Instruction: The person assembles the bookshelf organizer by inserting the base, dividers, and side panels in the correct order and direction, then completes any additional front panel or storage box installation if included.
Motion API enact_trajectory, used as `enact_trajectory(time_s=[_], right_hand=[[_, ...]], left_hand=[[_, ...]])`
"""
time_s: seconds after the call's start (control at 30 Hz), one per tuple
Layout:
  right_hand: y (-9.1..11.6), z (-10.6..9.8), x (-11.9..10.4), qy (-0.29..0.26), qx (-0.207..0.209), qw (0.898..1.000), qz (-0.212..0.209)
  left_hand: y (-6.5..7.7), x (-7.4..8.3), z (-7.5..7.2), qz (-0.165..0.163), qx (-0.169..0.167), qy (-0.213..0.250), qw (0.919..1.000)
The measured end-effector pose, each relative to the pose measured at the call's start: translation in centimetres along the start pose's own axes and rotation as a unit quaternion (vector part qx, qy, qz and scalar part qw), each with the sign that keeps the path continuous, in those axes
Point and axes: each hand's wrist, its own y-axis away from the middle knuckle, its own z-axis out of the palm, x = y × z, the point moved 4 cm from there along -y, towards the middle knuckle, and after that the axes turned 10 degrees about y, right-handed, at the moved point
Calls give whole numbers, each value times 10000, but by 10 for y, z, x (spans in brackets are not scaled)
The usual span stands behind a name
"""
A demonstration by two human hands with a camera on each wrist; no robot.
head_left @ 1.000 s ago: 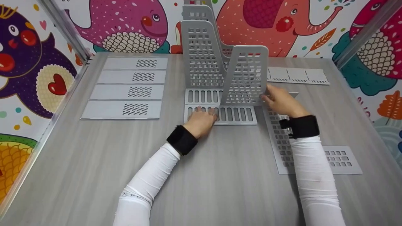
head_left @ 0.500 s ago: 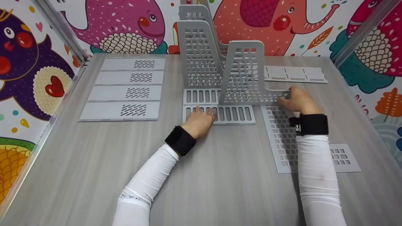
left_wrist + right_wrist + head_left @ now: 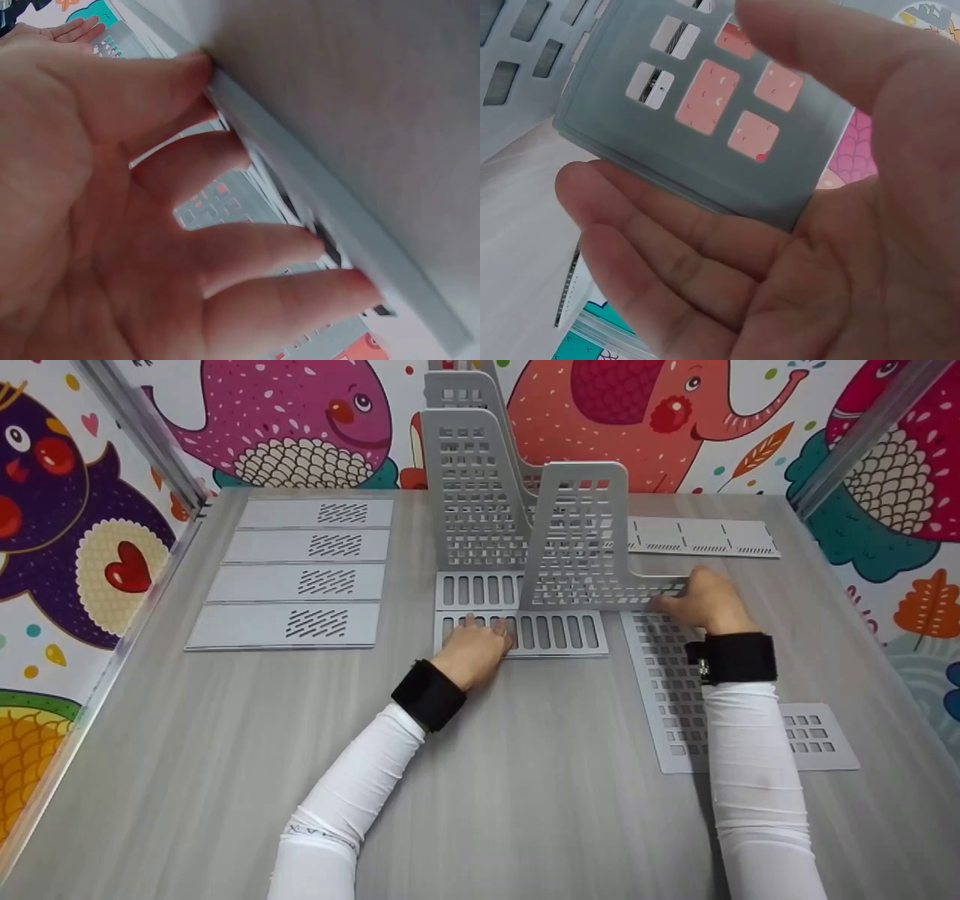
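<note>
My left hand rests on the front slotted grey base panel, its fingers on the slots. Up close in the left wrist view, the thumb and several fingers of the left hand touch along the panel's edge. My right hand holds the low right end of an upright perforated grey side panel, which stands at the back edge of that base panel. In the right wrist view, the thumb lies over one face of the side panel and the fingers lie along its lower edge.
More upright perforated panels stand behind. Several flat grey panels lie in rows at left. Flat perforated pieces lie under the right forearm, and a white divided strip lies at the back right. Patterned walls enclose the table.
My right hand has shifted right along the side panel to its low end. That panel rose slightly, then came down a little. My left hand has stayed on the base panel.
</note>
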Motion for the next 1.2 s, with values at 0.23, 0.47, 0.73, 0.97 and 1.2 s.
enact_trajectory(time_s=[0.23,0.47,0.73,0.97,1.2], right_hand=[[-2,2,-8,129,413,9988,-216],[-1,22,-56,256,616,9938,-884],[3,29,-67,186,606,9948,-803],[5,37,-81,-47,811,9898,-1170],[4,38,-78,-267,-207,9941,-1031]], left_hand=[[-1,-2,1,84,103,83,9999],[-2,1,1,80,175,130,9997],[-3,1,-1,5,151,172,9997],[-2,-1,-1,117,283,118,9995],[-1,0,0,84,136,131,9998]])
